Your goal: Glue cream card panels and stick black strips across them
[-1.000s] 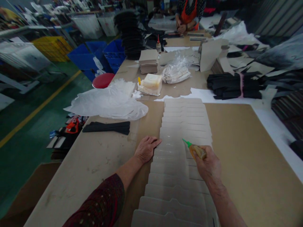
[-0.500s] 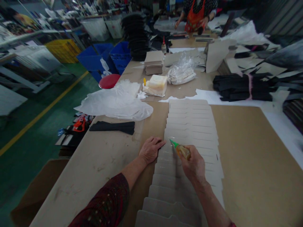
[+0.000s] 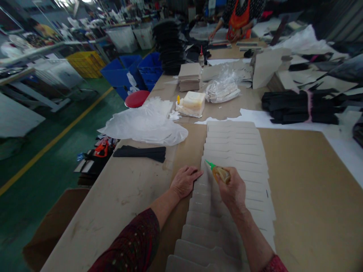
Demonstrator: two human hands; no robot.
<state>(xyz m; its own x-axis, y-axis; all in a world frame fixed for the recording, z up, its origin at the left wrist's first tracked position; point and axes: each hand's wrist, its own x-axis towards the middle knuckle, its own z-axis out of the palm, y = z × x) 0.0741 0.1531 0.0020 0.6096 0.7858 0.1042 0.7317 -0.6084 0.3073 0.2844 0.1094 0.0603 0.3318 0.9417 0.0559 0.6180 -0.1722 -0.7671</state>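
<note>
- Head view: the bottle [image 3: 221,174] was in the right hand [image 3: 234,189], over the left part of the cards [image 3: 251,162], which overlapped in a row on the table [image 3: 306,181].
- Amber-brown stuff showed inside the bottle, partly behind the fingers.
- Farther off, a clear bag [image 3: 222,90] held pale pieces; a blue bin [image 3: 120,71] and a yellow crate [image 3: 85,64] were at far left, their contents too dim to tell.
- The right hand was curled closed around the bottle, its palm hidden.
- The left hand [image 3: 185,181] was palm down, fingers loosely extended, fingertips at the cards' left edge; no grasped thing showed.
- The right forearm covered some near cards, and the row's near end was cut off.
- A co-worker [image 3: 239,22] at the far side was cut off at the top; what those hands held was unclear.
- The bottle's green tip [image 3: 210,164] pointed far and left, its long axis slanting from near right; whether it touched a card could not be told.
- The row's long axis ran near to far.
</note>
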